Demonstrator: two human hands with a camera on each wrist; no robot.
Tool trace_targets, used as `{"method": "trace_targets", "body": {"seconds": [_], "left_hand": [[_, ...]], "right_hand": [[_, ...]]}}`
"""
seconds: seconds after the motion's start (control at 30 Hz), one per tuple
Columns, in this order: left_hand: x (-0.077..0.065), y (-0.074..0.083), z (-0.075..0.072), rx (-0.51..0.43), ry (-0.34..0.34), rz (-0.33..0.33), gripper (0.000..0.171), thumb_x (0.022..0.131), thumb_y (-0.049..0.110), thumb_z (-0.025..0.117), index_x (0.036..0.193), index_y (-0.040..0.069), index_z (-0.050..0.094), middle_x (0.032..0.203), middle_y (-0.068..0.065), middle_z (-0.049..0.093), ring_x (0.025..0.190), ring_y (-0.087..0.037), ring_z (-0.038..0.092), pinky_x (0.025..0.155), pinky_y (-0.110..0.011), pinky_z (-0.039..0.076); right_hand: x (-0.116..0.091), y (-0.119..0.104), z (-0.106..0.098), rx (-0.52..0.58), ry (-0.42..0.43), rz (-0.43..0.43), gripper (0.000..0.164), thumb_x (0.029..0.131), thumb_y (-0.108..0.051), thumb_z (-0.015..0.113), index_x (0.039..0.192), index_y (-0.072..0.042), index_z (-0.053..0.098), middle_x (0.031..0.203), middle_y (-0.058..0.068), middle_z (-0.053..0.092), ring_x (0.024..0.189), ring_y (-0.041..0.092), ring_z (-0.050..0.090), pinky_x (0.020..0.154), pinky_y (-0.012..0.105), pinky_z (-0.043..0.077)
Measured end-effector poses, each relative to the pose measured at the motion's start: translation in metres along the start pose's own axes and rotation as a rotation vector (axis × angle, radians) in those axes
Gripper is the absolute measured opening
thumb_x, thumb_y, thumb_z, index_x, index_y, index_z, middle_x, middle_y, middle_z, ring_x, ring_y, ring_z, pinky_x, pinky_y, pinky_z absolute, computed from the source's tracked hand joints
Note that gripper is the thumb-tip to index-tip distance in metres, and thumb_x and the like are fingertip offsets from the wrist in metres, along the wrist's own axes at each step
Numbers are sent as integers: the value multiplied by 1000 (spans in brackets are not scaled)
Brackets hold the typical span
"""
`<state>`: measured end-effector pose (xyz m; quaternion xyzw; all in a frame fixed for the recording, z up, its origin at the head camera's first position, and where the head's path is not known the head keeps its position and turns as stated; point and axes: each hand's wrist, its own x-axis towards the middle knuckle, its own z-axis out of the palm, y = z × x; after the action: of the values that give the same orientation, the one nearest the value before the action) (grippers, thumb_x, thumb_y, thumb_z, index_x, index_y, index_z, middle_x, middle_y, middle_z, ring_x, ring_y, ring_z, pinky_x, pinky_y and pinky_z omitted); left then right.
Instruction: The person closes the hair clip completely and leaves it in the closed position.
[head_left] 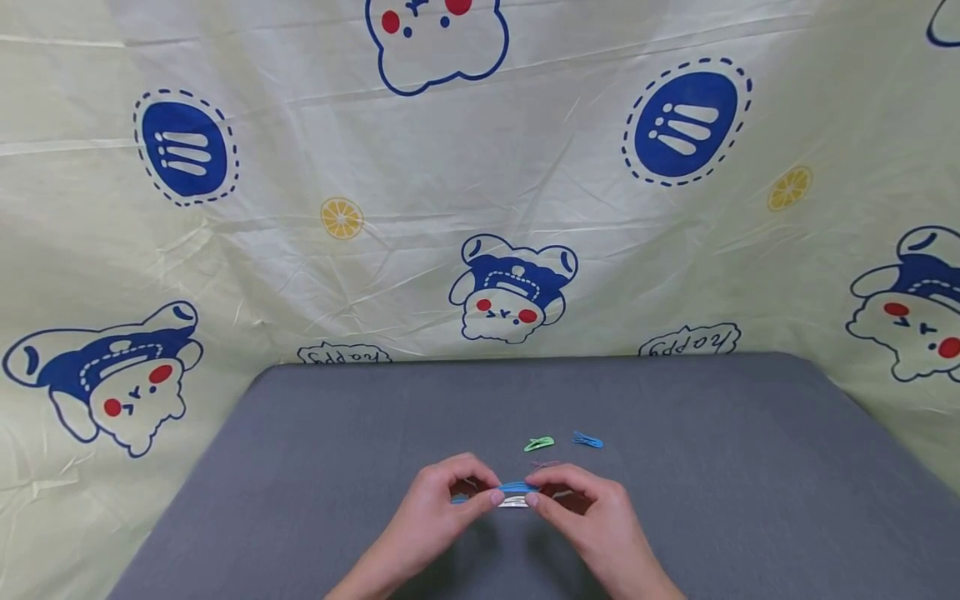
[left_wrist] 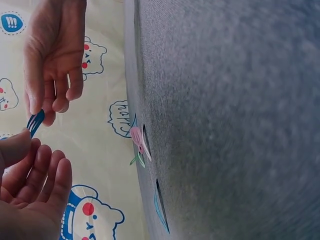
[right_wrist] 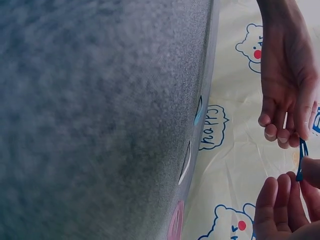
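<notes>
A blue snap hair clip is held between both hands above the grey table. My left hand pinches one end between thumb and forefinger, its other fingers loosely bent in the left wrist view. My right hand pinches the opposite end with thumb and fingertip. Just below the held clip lies a white hair clip. Another blue clip lies beside the left hand, mostly covered by it in the head view. Beyond the hands is a pink clip, partly hidden in the head view.
Farther back on the grey table lie a green hair clip and one more blue clip. A cream cloth printed with cartoon bears hangs behind the table's far edge.
</notes>
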<state>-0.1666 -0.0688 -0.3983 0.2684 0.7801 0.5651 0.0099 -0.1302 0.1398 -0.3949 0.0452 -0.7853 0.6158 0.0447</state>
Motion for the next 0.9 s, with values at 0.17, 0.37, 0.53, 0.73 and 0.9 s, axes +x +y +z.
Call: {"method": "trace_targets", "body": {"seconds": [0.17, 0.37, 0.53, 0.73, 0.9], "left_hand": [[2, 1, 0, 42, 8, 73, 4, 89, 15, 74, 91, 13, 72, 85, 7, 64, 78, -9, 60, 72, -29, 52], [11, 0, -1, 135, -21, 162, 4, 87, 14, 76, 89, 17, 74, 83, 12, 62, 78, -6, 60, 73, -26, 52], [20, 0, -4, 213, -84, 197, 4, 87, 12, 76, 88, 16, 75, 82, 14, 62, 79, -3, 60, 74, -24, 52], [29, 1, -3, 272, -150, 172, 5, 89, 8, 73, 90, 12, 76, 82, 15, 61, 80, -1, 58, 77, -27, 52], [37, 0, 1, 261, -159, 109, 4, 88, 9, 75, 89, 13, 76, 80, 15, 61, 77, -1, 58, 76, -26, 51]], "right_hand": [[3, 2, -1, -72, 2, -18, 23, 82, -15, 80, 103, -25, 74, 95, -3, 69, 87, 17, 64, 73, 29, 55], [7, 3, -9, -145, -57, -120, 19, 83, -18, 80, 102, -20, 75, 96, -5, 69, 85, 12, 64, 75, 28, 55], [14, 4, -17, -199, -106, -169, 16, 84, -21, 79, 100, -21, 75, 93, -8, 68, 83, 10, 63, 74, 28, 54], [21, 6, -27, -272, -152, -159, 14, 85, -22, 78, 99, -21, 74, 93, -8, 68, 82, 10, 61, 74, 29, 54], [27, 5, -36, -300, -173, -125, 13, 85, -19, 78, 97, -23, 74, 95, -7, 68, 81, 13, 61, 73, 28, 54]]}}
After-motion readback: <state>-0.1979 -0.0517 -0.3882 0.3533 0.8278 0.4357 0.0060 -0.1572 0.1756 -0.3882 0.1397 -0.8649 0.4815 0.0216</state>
